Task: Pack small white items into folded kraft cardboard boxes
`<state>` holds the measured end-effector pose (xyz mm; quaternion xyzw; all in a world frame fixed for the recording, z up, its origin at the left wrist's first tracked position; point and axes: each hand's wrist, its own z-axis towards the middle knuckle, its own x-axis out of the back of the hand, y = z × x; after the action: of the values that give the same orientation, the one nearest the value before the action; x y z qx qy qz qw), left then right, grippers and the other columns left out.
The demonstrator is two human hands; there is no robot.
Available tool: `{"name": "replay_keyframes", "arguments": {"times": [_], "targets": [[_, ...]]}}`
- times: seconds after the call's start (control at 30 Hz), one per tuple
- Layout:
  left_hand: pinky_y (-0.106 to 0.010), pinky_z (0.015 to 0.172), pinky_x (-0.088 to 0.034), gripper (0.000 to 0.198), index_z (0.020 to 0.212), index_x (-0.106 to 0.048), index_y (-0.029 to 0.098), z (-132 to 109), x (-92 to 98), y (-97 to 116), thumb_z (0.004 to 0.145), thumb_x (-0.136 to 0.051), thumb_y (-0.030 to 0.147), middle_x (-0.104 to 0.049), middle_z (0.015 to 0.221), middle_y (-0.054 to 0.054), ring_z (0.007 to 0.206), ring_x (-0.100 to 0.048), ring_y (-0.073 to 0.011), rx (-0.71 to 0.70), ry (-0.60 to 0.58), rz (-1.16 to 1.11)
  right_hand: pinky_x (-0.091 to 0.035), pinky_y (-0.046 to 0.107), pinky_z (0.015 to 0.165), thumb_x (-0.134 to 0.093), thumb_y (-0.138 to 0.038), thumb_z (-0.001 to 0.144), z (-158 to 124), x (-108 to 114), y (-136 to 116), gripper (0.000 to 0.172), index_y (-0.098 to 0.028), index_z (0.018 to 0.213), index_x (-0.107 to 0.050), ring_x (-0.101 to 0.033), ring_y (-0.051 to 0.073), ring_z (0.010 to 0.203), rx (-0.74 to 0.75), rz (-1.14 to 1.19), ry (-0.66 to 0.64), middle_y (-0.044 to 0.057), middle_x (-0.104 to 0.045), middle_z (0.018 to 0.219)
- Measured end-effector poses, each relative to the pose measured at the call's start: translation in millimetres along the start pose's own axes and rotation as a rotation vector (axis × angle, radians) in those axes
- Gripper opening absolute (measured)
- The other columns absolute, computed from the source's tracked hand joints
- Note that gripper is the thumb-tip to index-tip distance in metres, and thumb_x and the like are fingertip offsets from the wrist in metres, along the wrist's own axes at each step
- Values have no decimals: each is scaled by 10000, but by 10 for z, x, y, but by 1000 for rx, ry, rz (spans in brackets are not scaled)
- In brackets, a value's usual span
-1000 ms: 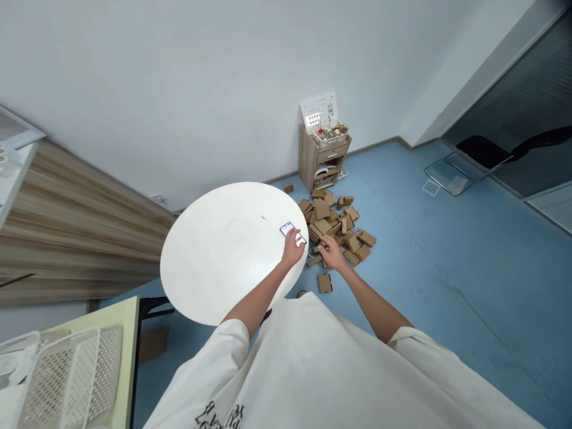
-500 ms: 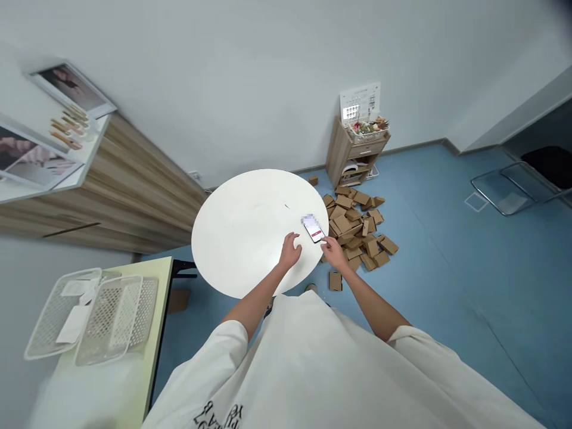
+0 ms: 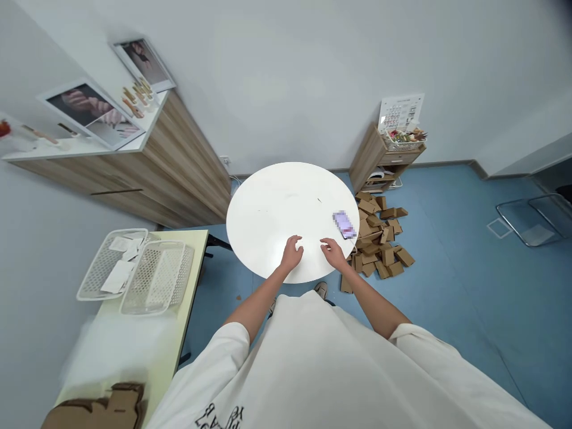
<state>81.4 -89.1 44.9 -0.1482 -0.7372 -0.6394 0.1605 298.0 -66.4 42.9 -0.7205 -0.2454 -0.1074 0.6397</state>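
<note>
A round white table (image 3: 268, 226) stands in front of me. Over its near part I hold my left hand (image 3: 292, 252), fingers curved and apart with nothing in them. Facing it across a gap is my right hand (image 3: 333, 253), also empty, its fingers loosely bent. A smartphone (image 3: 344, 225) with a lit, partly blurred screen lies flat near the table's right edge, just beyond my right hand and apart from it. A small dark sliver (image 3: 319, 201) rests farther back on the tabletop.
Many small cardboard boxes (image 3: 379, 238) are heaped on the blue floor at right, by a wooden cabinet (image 3: 369, 158). Left, a pale yellow table (image 3: 196, 268) bears white plastic baskets (image 3: 154, 280) and flattened cardboard (image 3: 102, 408). A wood-grain cupboard (image 3: 187, 161) stands behind.
My view has swung left, so the surroundings sit farther right. My right hand has come away from the phone, which stays on the table. Flattened cardboard has come into view at lower left.
</note>
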Motion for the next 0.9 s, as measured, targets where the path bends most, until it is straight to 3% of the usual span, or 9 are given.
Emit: {"name": "replay_keyframes", "arguments": {"times": [0.3, 0.53, 0.67, 0.9], "targets": [[-416, 1008, -486, 397, 1251, -578, 241, -517, 1088, -755, 870, -505, 159, -526, 1379, -95, 1218, -565, -241, 64, 122, -33, -520, 418, 990, -477, -419, 934, -164, -1234, -612, 359, -254, 1210, -638, -637, 215, 1050, 59, -40, -128, 85, -573, 1336], [-404, 984, -500, 382, 1249, -586, 231, -866, 1793, -1027, 880, -510, 167, -551, 1350, -107, 1210, -570, -249, 168, 332, -36, -528, 415, 983, -471, -392, 941, 33, -1919, -1086, 342, -283, 1217, -641, -629, 223, 1108, 187, -91, -332, 66, -571, 1350], [-408, 995, -494, 363, 1247, -594, 241, -1080, 2084, -1109, 887, -558, 217, -563, 1337, -109, 1228, -566, -262, 260, 464, -57, -537, 403, 964, -481, -395, 938, 225, -2287, -1345, 342, -278, 1215, -645, -641, 215, 1075, 286, -97, -455, 70, -579, 1339], [-429, 1026, -482, 368, 1234, -602, 241, -1563, 2358, -1378, 875, -541, 188, -602, 1271, -89, 1177, -601, -244, 348, 686, -16, -546, 375, 931, -481, -388, 930, 267, -2980, -1656, 346, -265, 1201, -658, -655, 193, 1014, 405, -103, -687, 64, -615, 1298]]}}
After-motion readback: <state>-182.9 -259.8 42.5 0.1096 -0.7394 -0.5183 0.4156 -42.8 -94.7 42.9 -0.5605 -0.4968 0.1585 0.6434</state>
